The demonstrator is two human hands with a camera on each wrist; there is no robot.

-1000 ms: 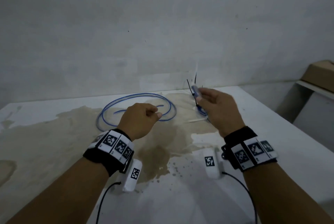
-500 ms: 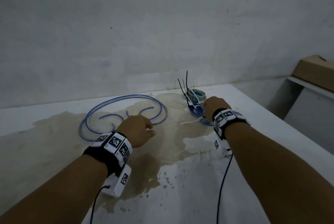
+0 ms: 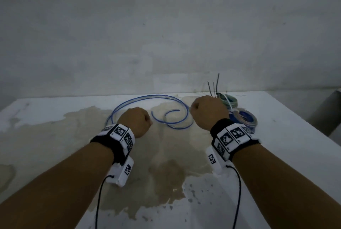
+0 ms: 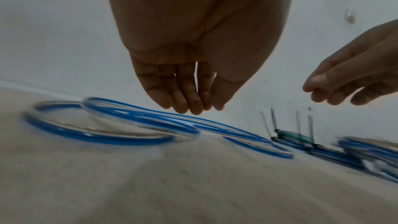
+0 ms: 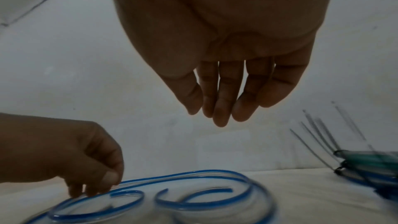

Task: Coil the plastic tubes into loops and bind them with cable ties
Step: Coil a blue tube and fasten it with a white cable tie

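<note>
- Left hand (image 3: 135,122): fingers loosely bent, holding nothing, its fingertips (image 5: 86,192) at or just over the loose blue tube (image 3: 147,107); contact is not clear.
- Right hand (image 3: 207,111): fingers relaxed and pointing down, holding nothing, just right of this tube.
- One loose tube, thin clear-blue plastic, lies in wide curves on the stained white table (image 3: 286,136).
- Right of the tube: bound coils (image 3: 243,118), count unclear, with thin dark cable ties (image 3: 217,84) standing up; at least four tails.

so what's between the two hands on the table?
In the head view, the loose blue tube's curled ends lie between the left hand and right hand.
</note>
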